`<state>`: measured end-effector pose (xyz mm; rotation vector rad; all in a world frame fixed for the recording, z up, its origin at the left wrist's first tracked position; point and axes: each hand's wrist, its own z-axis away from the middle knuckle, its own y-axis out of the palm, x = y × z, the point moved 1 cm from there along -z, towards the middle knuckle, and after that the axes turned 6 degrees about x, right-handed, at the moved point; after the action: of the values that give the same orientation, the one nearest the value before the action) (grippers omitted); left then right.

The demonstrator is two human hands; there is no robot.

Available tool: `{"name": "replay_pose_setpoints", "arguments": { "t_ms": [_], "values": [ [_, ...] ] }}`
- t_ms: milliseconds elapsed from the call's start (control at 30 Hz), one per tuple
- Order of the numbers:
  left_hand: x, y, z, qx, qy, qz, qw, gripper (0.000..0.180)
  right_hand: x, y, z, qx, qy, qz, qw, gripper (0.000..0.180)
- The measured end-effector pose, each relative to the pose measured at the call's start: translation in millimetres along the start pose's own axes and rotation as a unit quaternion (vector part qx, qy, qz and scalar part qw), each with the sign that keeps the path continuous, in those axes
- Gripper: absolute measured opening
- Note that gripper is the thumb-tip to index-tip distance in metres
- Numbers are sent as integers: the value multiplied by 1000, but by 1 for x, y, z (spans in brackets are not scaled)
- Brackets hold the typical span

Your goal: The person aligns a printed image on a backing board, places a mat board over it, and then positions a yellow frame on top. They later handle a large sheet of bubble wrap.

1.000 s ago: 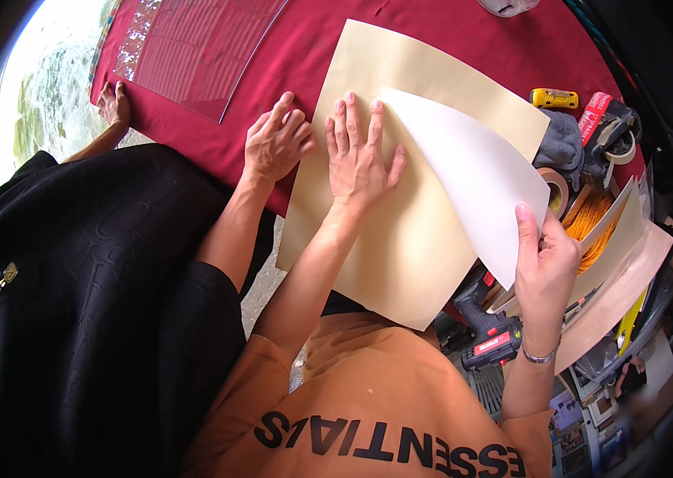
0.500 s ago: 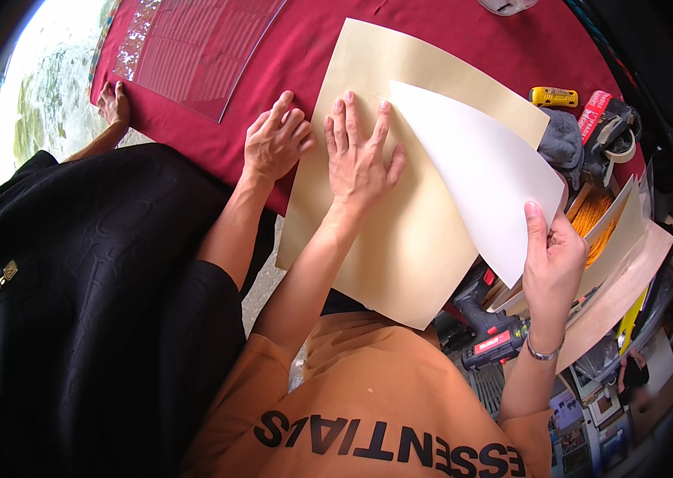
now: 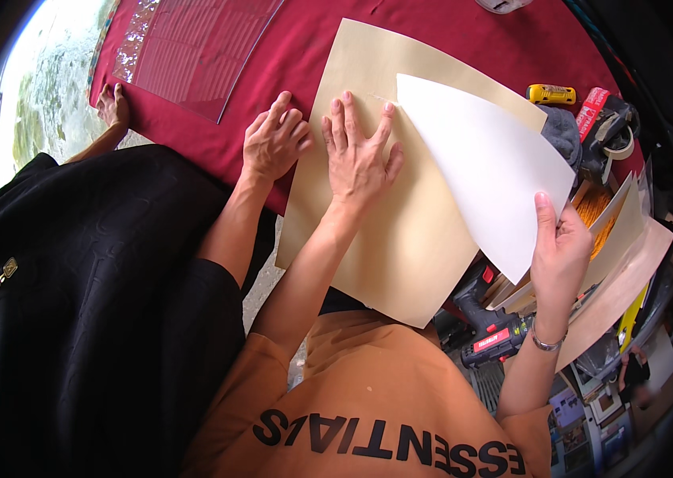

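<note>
The right hand (image 3: 561, 248) is pinching white paper (image 3: 484, 163), its length pointing upper-left; the left hand (image 3: 357, 166) is lying spread on beige paper (image 3: 410, 255).

Large black capitals (image 3: 391, 443) stand upside down across the orange shirt (image 3: 368, 381). Small white lettering shows on the red label (image 3: 493, 341) of the drill (image 3: 476, 312) and on the red strip (image 3: 594, 111) at right.

A workshop, from its power tool (image 3: 499, 339), tape dispenser (image 3: 610, 127) and red-covered table (image 3: 440, 25).
</note>
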<state>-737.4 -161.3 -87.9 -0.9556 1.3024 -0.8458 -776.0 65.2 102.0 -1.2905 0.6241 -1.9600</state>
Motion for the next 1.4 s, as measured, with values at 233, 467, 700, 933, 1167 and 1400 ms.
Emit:
{"name": "replay_pose_setpoints", "arguments": {
  "t_ms": [233,467,700,933,1167,1400],
  "values": [
    [-1,0,0,-1,-5,8,1000,60,-12,-7,-3,-40,-15,2,999,35],
    [-3,-3,1,31,69,1,997,55,-17,-14,-1,-37,24,-1,999,36],
    [-4,-3,1,33,64,5,997,56,-22,-17,-1,-37,47,13,998,36],
    [-12,3,-2,49,53,-60,996,59,-28,-16,1,-46,38,-12,998,37],
    [-18,11,-3,-3,49,-29,998,58,-8,-7,27,-45,-7,15,999,29],
    [-25,11,-5,0,26,-29,999,56,0,18,62,-25,-190,97,977,34]
  ]
}}
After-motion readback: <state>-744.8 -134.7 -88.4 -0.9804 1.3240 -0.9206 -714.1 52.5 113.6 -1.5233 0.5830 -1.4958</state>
